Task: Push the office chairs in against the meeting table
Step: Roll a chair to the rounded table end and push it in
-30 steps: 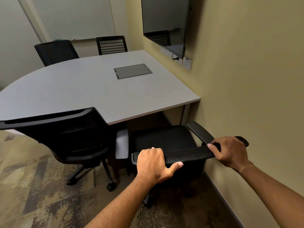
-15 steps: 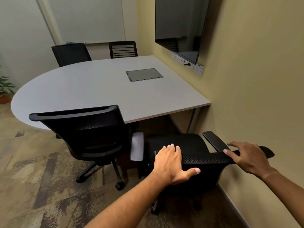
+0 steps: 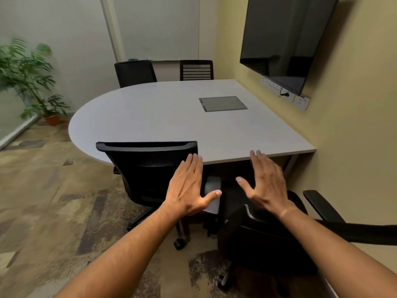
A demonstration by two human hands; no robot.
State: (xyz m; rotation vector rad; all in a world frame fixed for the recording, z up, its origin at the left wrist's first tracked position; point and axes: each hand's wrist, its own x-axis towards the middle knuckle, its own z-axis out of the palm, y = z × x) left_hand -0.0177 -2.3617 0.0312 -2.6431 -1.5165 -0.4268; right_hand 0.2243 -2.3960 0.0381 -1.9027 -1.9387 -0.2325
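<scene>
Left hand (image 3: 189,190) spread flat, holds nothing, frame centre. Right hand (image 3: 266,181) likewise flat, free. Below right hand: near chair (image 3: 264,233), lower right, turned, apart from counter (image 3: 163,112), not yet in. Left chair (image 3: 150,168) at counter edge, seemingly tucked. Far chairs (image 3: 135,72) upper centre, against counter.

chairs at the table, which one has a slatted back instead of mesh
The black office chair with horizontal slats, on the table's far side, nearest the yellow wall. The black chair beside it and the two near black chairs show no slats.
</scene>
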